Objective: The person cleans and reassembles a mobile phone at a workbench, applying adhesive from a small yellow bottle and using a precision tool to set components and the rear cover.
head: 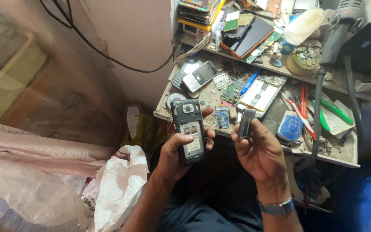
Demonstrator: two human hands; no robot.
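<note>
Head view: left hand [174, 154] is gripping an open-backed phone [189, 131] by its edges; right hand [260, 150] fingers are pinching its battery [246, 123], seemingly light, rigid, slippery.

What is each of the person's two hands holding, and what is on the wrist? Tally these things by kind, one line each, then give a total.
Open-backed black phone, in left hand: 1
Dark flat battery, in right hand: 1
Metal wristband: 1
Total: 3
</note>
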